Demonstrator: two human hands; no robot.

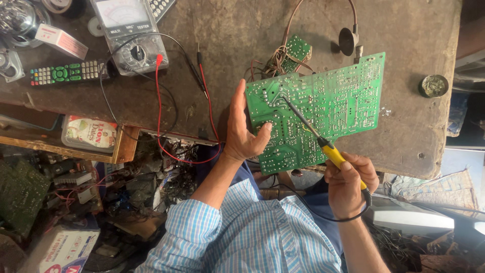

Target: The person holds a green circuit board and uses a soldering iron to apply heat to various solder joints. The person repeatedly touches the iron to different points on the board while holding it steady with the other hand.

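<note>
Left hand (242, 132) gripping the near-left edge of a large green circuit board (323, 108), thumb pressed on the solder side, fingers (237, 101) curled behind and clamped on the board. Board held tilted, solder side up, over the near edge of the worn grey tabletop (242, 40). Right hand (348, 184) closed around the yellow handle of a soldering iron (328, 149), fingers (361, 167) wrapped tight, dark cord trailing back under the wrist. Iron's thin dark shaft slanting up and left across the board, tip resting on or just above the solder joints near the upper left quarter; actual contact too fine to tell. Sleeves of a blue-and-white checked shirt (242, 232) below.

Behind the board, a smaller green circuit board (297, 50) with a tangle of brown wires, touching or just beside the big one's far edge. Farther left on the tabletop, an analogue multimeter (129, 33) with red and black probe leads (202, 76) running toward the left hand. Left of the meter, a black remote control (65, 72) with coloured buttons. Far right, well apart, a small round tin (433, 86). Below the tabletop's edge at left, a cluttered heap of wires, boards and boxes.
</note>
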